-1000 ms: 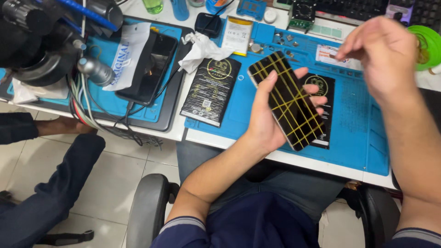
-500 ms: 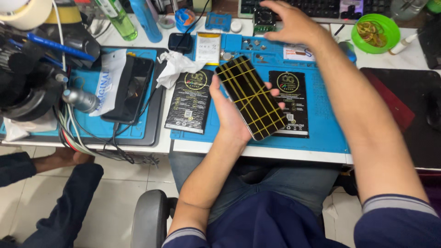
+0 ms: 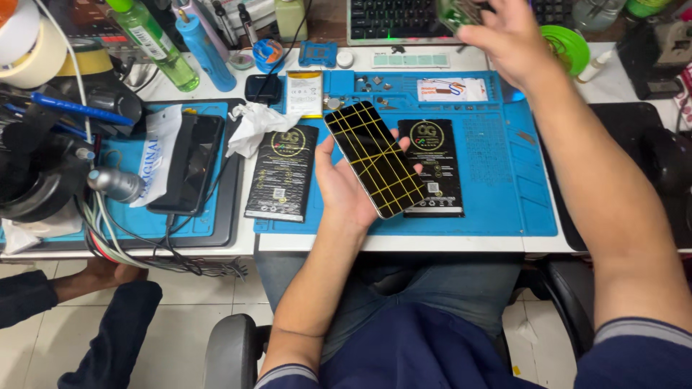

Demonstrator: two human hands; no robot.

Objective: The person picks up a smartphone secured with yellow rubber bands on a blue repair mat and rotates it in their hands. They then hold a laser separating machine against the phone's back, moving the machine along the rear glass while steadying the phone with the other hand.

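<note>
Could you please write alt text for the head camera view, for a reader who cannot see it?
A seated person's left hand holds a black phone crossed with yellow lines above a blue work mat, while the right hand grips a small green part near a keyboard. Two black packages lie on the mat.

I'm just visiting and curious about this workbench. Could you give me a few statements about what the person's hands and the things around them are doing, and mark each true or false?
1. The left hand holds a black rectangular phone panel with a yellow grid. True.
2. The right hand rests flat on the blue work mat. False: it is raised near the keyboard, holding a small green circuit board.
3. Two black flat packets with round gold emblems lie on the mat. True.
4. The tall green bottle stands at the right end of the bench. False: it stands at the left.
</note>
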